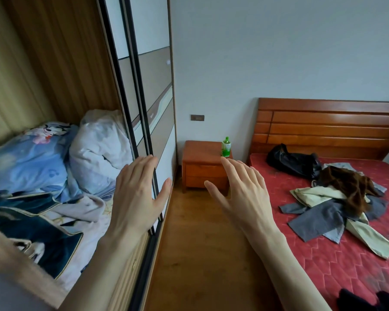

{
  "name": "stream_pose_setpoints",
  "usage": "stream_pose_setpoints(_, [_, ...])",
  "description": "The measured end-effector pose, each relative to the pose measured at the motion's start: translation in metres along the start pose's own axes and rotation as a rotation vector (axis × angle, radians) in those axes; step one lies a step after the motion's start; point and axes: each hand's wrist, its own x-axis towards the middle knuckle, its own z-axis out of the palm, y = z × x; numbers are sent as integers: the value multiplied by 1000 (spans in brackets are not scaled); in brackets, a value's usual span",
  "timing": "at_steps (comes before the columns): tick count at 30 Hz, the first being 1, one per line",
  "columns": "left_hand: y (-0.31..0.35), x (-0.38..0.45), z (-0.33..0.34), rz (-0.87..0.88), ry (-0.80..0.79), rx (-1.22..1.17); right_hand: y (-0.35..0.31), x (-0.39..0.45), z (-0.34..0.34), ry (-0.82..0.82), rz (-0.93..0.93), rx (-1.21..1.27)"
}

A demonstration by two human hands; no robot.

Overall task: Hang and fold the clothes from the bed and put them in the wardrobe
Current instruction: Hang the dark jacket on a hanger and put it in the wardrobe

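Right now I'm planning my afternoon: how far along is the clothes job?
Barely begun. Done: nothing visible. In hand: the left hand presses the wardrobe door; the right hand is empty. Left: the clothes are heaped unfolded on the bed.

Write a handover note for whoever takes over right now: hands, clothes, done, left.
Left hand: open, flat against the edge of the sliding wardrobe door, holds nothing.
Right hand: open, in the air above the floor, holds nothing.
Clothes: grey, cream and brown pile on the red bed; dark garment at its near edge.
Done: wardrobe open; bedding shows inside.
Left: hang, fold, stow everything.
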Motion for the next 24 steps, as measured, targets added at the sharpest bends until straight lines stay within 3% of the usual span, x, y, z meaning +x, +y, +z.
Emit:
stream_pose_setpoints(14, [-35, 133, 101, -62, 34, 102, 53, 168, 98, -12, -84, 117])
stream_pose_setpoints(24, [-63, 236, 118, -230, 151, 278, 63, 333, 146, -86, -348, 241])
